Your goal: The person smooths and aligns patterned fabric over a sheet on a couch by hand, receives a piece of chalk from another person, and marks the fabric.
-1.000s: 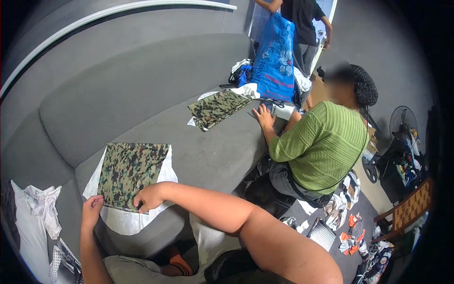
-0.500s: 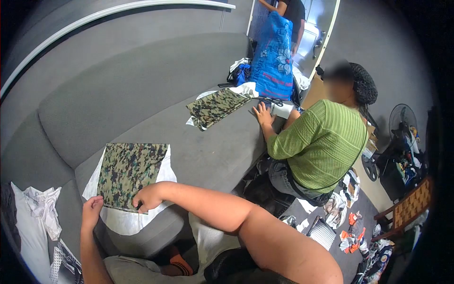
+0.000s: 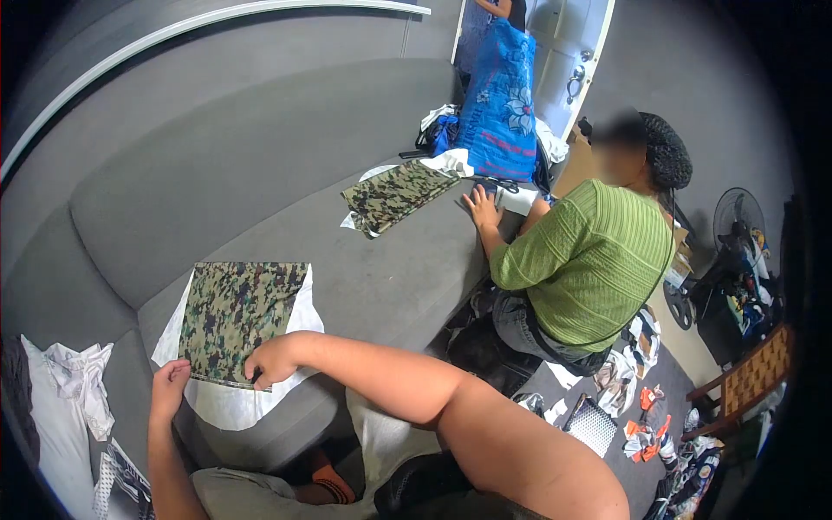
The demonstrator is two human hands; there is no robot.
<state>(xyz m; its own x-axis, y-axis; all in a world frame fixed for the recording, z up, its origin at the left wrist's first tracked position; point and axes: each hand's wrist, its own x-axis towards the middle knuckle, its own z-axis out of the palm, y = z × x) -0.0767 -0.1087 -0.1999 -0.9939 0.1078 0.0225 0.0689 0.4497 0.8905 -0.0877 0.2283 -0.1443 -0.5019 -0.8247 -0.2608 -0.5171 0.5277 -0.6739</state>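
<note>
Camouflage cloth (image 3: 232, 316) lies flat on the sofa (image 3: 381, 277) in front of you, over a white cloth (image 3: 230, 411) that shows past both sides and the bottom edge. Looks light and soft, no stiffness to lean on; expect it to crease or skew if you pull from one point. Nothing fragile; the layers may slide on each other. Best hold: the two bottom corners, thin pinch, even tension. Your left grip (image 3: 169, 386) looks pinched at the lower-left corner. Your right grip (image 3: 275, 360) is curled over the bottom edge near the right; can't tell whether it's pinching. Farther out: second camouflage cloth (image 3: 400, 198), then a co-worker's hand (image 3: 483, 210) spread on the sofa, blue bag (image 3: 498, 113) behind.
</note>
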